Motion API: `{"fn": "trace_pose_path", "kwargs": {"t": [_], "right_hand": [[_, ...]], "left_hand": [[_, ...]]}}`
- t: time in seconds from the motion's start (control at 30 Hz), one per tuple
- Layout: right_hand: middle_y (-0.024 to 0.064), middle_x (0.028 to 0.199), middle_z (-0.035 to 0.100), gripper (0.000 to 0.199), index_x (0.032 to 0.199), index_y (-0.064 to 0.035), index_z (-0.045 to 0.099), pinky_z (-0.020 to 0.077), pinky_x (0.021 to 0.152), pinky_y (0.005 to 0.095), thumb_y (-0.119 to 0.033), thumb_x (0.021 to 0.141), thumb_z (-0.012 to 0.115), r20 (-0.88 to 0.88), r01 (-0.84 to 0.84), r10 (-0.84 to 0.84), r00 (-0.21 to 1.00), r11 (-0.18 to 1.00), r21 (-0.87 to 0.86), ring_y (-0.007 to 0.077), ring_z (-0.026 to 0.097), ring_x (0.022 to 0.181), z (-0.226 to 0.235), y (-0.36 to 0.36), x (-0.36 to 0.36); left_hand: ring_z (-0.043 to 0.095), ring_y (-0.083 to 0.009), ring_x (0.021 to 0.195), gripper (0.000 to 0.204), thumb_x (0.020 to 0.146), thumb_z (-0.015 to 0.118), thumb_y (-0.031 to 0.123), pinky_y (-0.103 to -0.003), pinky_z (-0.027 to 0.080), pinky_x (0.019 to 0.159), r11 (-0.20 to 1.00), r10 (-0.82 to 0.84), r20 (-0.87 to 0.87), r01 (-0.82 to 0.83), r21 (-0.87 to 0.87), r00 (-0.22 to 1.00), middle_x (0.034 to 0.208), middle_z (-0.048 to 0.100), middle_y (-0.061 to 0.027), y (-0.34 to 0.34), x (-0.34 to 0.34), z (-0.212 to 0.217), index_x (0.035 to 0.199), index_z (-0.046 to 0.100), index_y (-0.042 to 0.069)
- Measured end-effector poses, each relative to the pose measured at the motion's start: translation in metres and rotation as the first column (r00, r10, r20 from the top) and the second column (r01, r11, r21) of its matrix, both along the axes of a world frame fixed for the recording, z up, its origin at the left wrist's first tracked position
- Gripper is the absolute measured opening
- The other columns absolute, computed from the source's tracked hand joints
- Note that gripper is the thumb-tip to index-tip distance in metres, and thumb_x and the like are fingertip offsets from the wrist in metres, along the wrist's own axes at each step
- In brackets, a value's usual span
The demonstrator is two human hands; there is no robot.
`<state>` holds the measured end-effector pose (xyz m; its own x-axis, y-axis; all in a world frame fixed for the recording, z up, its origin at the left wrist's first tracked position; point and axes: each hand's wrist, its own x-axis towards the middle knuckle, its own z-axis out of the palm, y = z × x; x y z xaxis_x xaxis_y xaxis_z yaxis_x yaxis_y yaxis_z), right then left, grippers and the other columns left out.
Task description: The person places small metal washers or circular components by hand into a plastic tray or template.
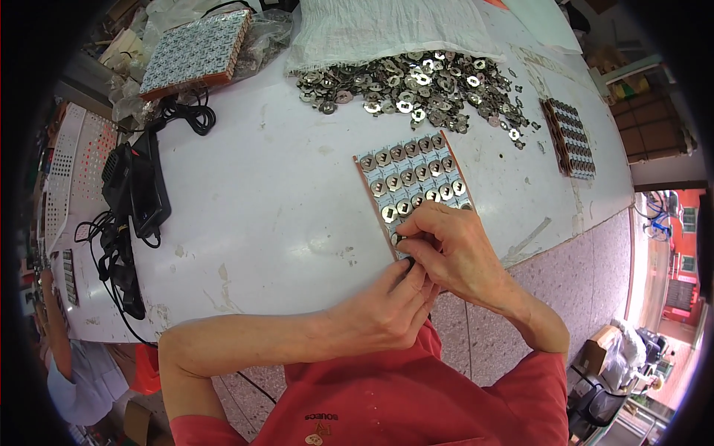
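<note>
A: Item one, hands?

B: Left hand (pixel 387 308) and right hand (pixel 454 249) met at the near end of the card (pixel 413 182), at the table (pixel 282 201) edge. Both were curled nearly closed, fingertips pinched together over one small metal disc (pixel 399 239); which hand truly gripped it could not be told.

A: Handling note?

B: My judgement: the disc wanted seating flat in its own cell, in line with its neighbours, pressed evenly, with the card kept from sliding off the edge.

A: Stock?

B: Loose discs (pixel 416 85) in a wide heap at the far side, just before a white sack (pixel 387 26). Card rows beyond the hands were filled.

A: Packages, labels?

B: Filled stack (pixel 197 52), pale blue faces, brown edges, far left, touching clear bags (pixel 264 33). A second stack (pixel 571 137), dark brown, lay far right. Beyond the left edge stood a white perforated panel (pixel 74 156). Black charger and cables (pixel 134 193) lay near it. Print too small to make out.
</note>
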<state>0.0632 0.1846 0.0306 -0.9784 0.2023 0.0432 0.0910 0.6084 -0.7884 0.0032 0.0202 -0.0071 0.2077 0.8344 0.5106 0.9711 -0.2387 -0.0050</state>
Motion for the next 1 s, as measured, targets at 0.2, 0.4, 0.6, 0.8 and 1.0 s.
{"fn": "trace_pose_path", "kwargs": {"t": [0.2, 0.4, 0.6, 0.8, 1.0], "right_hand": [[0.0131, 0.076, 0.064, 0.011, 0.087, 0.0048, 0.066, 0.0493, 0.058, 0.0344, 0.005, 0.077, 0.069, -0.022, -0.009, 0.01, 1.0, 0.998, 0.069, 0.0243, 0.064, 0.064, 0.0017, -0.0015, 0.0002], [0.0146, 0.079, 0.064, 0.006, 0.083, 0.0017, 0.063, 0.0486, 0.06, 0.0431, -0.001, 0.078, 0.065, -0.036, -0.049, 0.051, 0.998, 0.998, 0.049, 0.0362, 0.063, 0.069, -0.0019, 0.0028, -0.0011], [0.014, 0.078, 0.064, 0.005, 0.083, 0.0012, 0.063, 0.0487, 0.06, 0.0421, -0.001, 0.079, 0.064, -0.063, -0.056, 0.056, 0.996, 0.998, -0.002, 0.0356, 0.063, 0.069, -0.0045, 0.0044, -0.0004], [0.014, 0.076, 0.061, 0.005, 0.083, 0.0008, 0.063, 0.0475, 0.058, 0.0433, -0.001, 0.079, 0.065, -0.103, -0.038, 0.045, 0.994, 0.997, 0.065, 0.0353, 0.062, 0.066, -0.0065, 0.0019, 0.0012], [0.014, 0.075, 0.059, 0.005, 0.081, 0.0013, 0.062, 0.0471, 0.058, 0.0442, -0.001, 0.078, 0.066, -0.087, -0.071, 0.077, 0.993, 0.996, 0.06, 0.0354, 0.061, 0.066, -0.0035, 0.0018, 0.0003]], "left_hand": [[0.065, -0.0301, 0.101, 0.037, 0.07, 0.061, 0.014, -0.043, 0.054, 0.092, 0.999, -0.015, -0.015, 0.015, -0.035, 1.0, 0.103, 0.069, -0.02, -0.0002, -0.0011, 0.003, 0.099, 0.071, -0.006], [0.065, -0.0308, 0.102, 0.038, 0.071, 0.061, 0.014, -0.043, 0.054, 0.092, 0.998, -0.016, -0.014, 0.015, -0.054, 1.0, 0.105, 0.069, -0.0201, -0.0005, -0.0011, 0.0029, 0.101, 0.071, -0.007], [0.065, -0.0323, 0.103, 0.04, 0.071, 0.06, 0.014, -0.043, 0.055, 0.091, 0.999, -0.007, 0.002, 0.007, -0.049, 1.0, 0.105, 0.069, -0.0214, -0.0004, -0.0008, 0.0029, 0.102, 0.071, -0.007], [0.066, -0.0331, 0.103, 0.037, 0.071, 0.061, 0.014, -0.044, 0.057, 0.09, 0.997, -0.027, 0.012, 0.028, -0.072, 1.0, 0.101, 0.07, -0.0215, 0.0011, -0.0018, 0.0062, 0.099, 0.071, -0.007], [0.066, -0.0336, 0.104, 0.036, 0.07, 0.061, 0.014, -0.044, 0.057, 0.089, 0.999, -0.019, -0.007, 0.019, -0.05, 1.0, 0.1, 0.07, -0.0217, -0.0006, -0.0011, 0.0015, 0.098, 0.071, -0.007]]}}
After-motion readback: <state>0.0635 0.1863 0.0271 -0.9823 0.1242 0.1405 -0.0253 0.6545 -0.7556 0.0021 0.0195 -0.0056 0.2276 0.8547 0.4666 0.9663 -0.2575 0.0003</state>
